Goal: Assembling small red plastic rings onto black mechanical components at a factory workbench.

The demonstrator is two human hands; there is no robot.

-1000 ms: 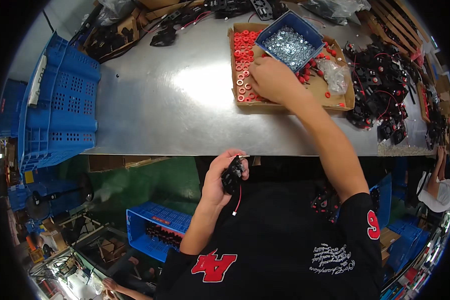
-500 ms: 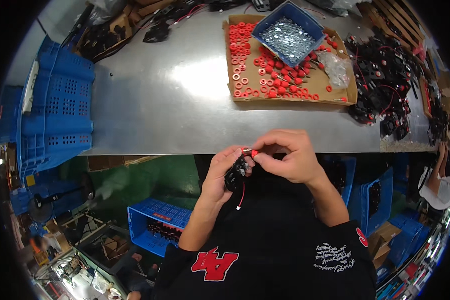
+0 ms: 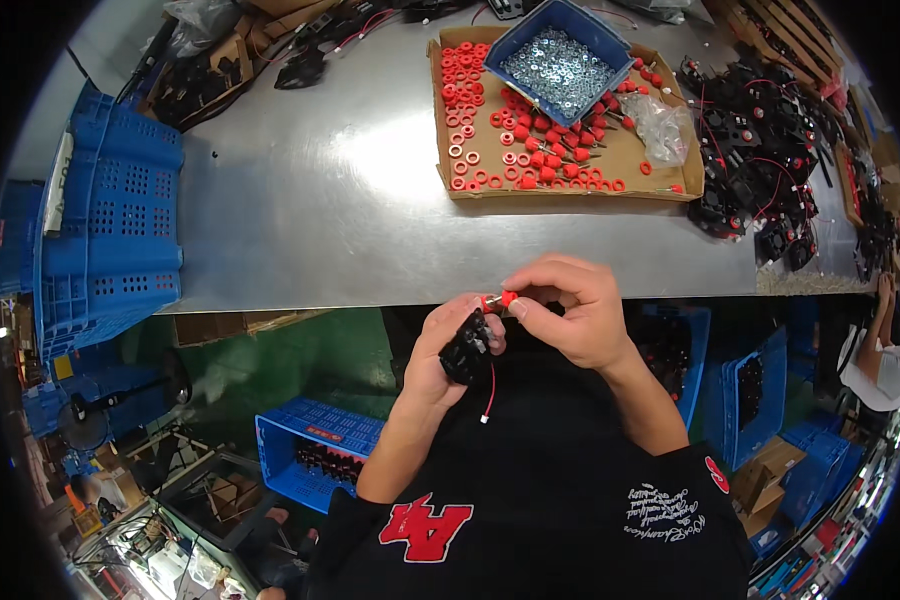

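Note:
In front of my body, just past the table's near edge, my left hand is closed around a black plastic part. A thin red wire with a small white plug dangles from that part. By the left fingertips, a red ring sits at the part's upper end. My right hand pinches a red knob between thumb and index finger. A short metal pin shows between knob and ring; whether it has entered the part cannot be made out.
A cardboard tray holds red rings, red knobs with metal pins and a clear bag. On it rests a blue bin of small metal pieces. Black wired parts pile up at right. A blue crate stands left; another person's arm shows far right.
The view has shifted slightly, so the tray appears further left and higher. My right fingers have turned a little on the red knob, and the black part has tilted slightly in my left hand.

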